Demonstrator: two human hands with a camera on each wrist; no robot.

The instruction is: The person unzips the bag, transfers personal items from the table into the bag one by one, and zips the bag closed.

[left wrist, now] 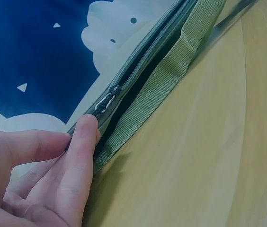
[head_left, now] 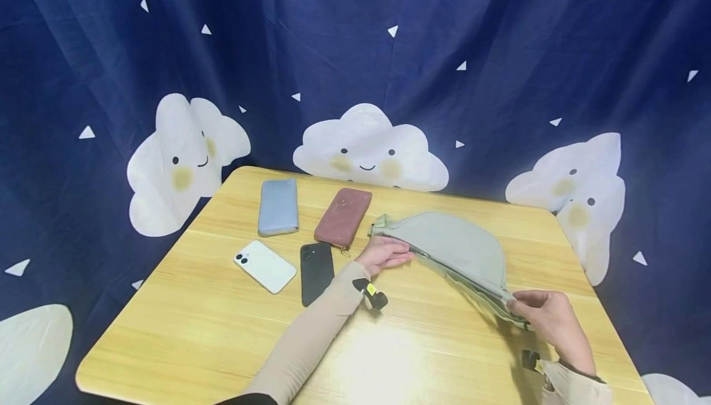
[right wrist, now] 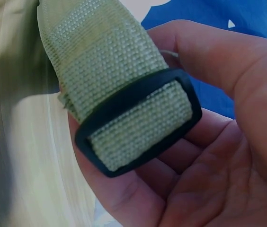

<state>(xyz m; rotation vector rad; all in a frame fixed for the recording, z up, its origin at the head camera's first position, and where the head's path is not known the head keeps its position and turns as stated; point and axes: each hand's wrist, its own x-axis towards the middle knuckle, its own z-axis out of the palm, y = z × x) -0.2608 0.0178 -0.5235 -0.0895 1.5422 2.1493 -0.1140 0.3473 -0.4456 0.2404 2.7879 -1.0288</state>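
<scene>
A pale grey-green waist bag (head_left: 450,241), curved on its far side, stands tilted between both hands with its zipped edge toward me. At the bag's left end my left hand (head_left: 384,254) pinches the zipper pull (left wrist: 106,101) between thumb and finger. In the left wrist view the zipper (left wrist: 145,54) runs up from the slider, with the green webbing strap (left wrist: 171,68) beside it. My right hand (head_left: 555,325) grips the bag's right end with thumb and fingers. A black strap buckle (right wrist: 140,123), threaded with webbing, lies over that hand's fingers in the right wrist view.
Left of the bag on the wooden table (head_left: 183,318) lie a blue wallet (head_left: 279,206), a dark red wallet (head_left: 343,215), a white phone (head_left: 266,267) and a black phone (head_left: 316,272). My left forearm overlaps the black phone's corner. Behind hangs a navy curtain (head_left: 344,41) with clouds.
</scene>
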